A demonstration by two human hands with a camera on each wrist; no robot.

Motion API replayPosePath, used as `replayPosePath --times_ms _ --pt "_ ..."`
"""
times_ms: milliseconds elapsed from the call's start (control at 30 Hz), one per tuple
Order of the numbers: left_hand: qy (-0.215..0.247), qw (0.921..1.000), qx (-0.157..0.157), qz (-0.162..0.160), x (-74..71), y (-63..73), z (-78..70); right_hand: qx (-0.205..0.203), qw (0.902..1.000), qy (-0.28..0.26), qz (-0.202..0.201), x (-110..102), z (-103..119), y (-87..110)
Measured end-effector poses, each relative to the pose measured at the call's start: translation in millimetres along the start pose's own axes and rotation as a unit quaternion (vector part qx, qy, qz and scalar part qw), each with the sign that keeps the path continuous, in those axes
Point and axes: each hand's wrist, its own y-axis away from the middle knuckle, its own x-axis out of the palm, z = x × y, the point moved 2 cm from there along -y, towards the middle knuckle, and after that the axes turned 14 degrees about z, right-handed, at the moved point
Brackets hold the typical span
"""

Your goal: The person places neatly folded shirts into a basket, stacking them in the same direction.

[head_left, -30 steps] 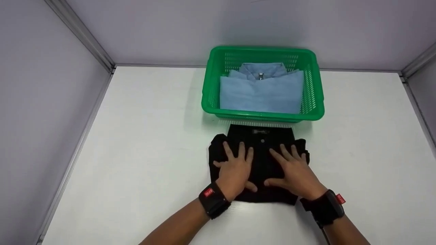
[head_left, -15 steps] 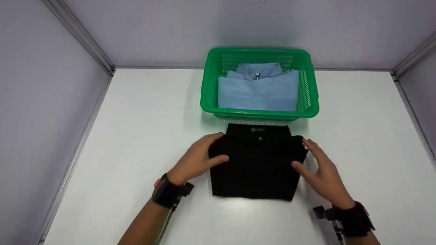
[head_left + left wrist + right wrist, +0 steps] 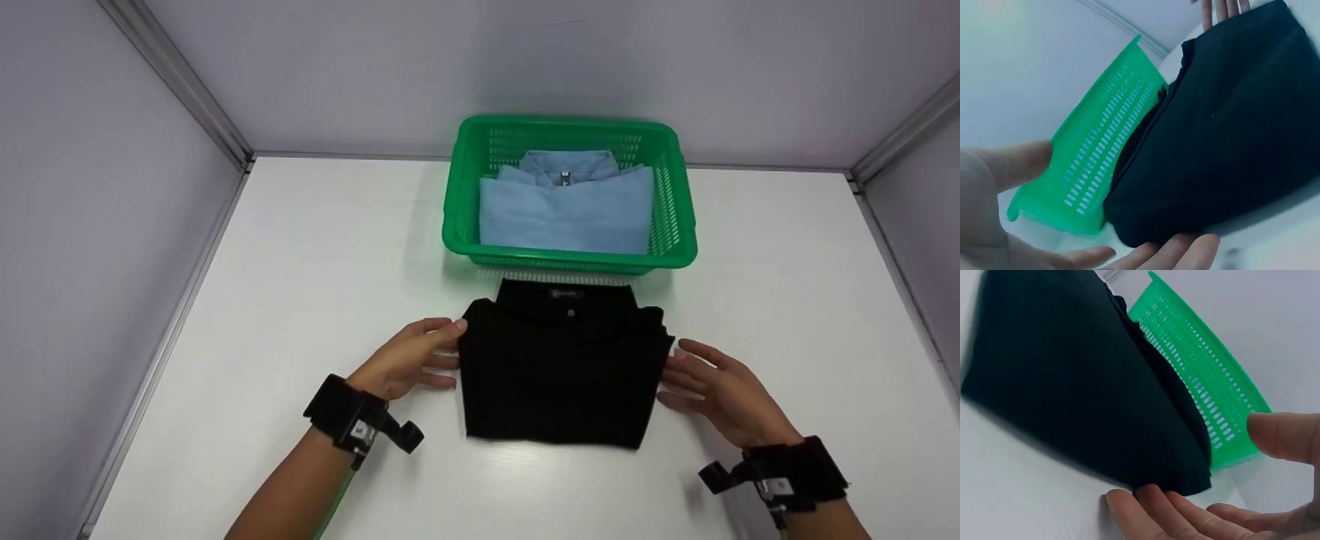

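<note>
A folded black shirt (image 3: 562, 375) lies on the white table, its collar with a label and a button towards the basket. My left hand (image 3: 409, 356) is at the shirt's left edge, fingers fairly straight, fingertips at the cloth. In the left wrist view the left thumb (image 3: 1022, 163) stands well apart from the fingers. On the opposite edge, my right hand (image 3: 724, 390) has its fingertips against the side of the shirt. The right wrist view has the right thumb (image 3: 1283, 433) raised away from the cloth. Whether any fingertips are under the shirt, I cannot tell.
Just beyond the collar stands a green plastic basket (image 3: 574, 259) holding a folded light blue shirt (image 3: 566, 217). Pale panels enclose the table (image 3: 315, 247) at the back and both sides. Each wrist wears a black strap with a small camera.
Both hands were spread flat on top of the black shirt; they lifted off and moved outward to its left and right edges. The shirt has stayed in place.
</note>
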Motion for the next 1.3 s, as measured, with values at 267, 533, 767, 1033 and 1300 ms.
replayPosePath --times_ms 267,533,767,1033,1300 --pt "0.019 0.9993 0.005 0.032 5.3 -14.6 1.1 0.024 0.9994 0.012 0.022 8.2 4.1 -15.1" --pt "0.075 0.9950 -0.022 0.062 7.2 -33.0 4.3 0.025 0.9964 -0.049 0.065 15.0 0.5 -32.3" --pt "0.085 0.9903 -0.069 0.085 -1.4 -57.2 -5.3 0.071 0.9914 -0.070 0.084 5.6 13.6 -56.5" --pt "0.015 0.9963 -0.077 0.035 2.5 -73.6 -14.6 0.108 0.9877 -0.081 0.078 -0.8 18.9 -69.1" --pt "0.019 0.9975 -0.061 0.031 5.0 -78.3 -10.4 0.066 0.9801 -0.135 0.129 -2.0 11.8 -59.9"
